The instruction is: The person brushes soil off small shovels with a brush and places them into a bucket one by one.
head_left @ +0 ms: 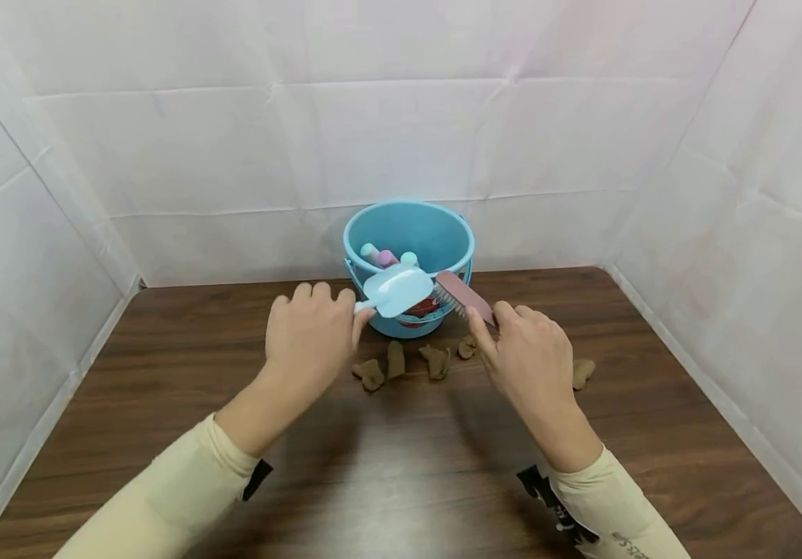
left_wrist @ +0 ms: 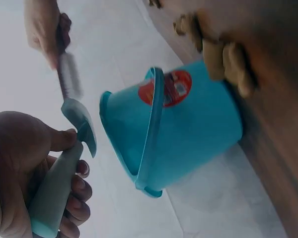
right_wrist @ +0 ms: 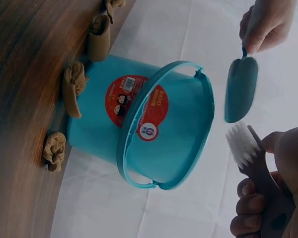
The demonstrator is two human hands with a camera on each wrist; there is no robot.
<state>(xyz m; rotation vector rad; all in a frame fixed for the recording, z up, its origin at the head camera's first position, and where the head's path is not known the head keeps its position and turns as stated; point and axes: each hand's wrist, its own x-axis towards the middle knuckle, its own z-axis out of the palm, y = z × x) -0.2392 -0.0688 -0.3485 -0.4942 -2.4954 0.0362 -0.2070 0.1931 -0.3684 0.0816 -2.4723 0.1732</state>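
Observation:
My left hand (head_left: 313, 330) grips the handle of a light blue toy shovel (head_left: 398, 290), its scoop held over the near rim of a blue bucket (head_left: 411, 326). In the left wrist view the thumb presses along the shovel's handle (left_wrist: 57, 191). My right hand (head_left: 529, 357) holds a pink brush (head_left: 466, 296) with white bristles (right_wrist: 242, 144) pointing toward the scoop. Brush head and scoop edge are close together above the bucket. Several handles, pale blue and one pink (head_left: 387, 258), stick up inside the bucket.
Several brown molded lumps lie on the wooden table (head_left: 387, 466) before the bucket, among them an upright one (head_left: 396, 359) and a small round one (head_left: 467, 347). Another lump (head_left: 583, 373) sits right of my right hand. White sheeting (head_left: 401, 140) encloses the back and sides.

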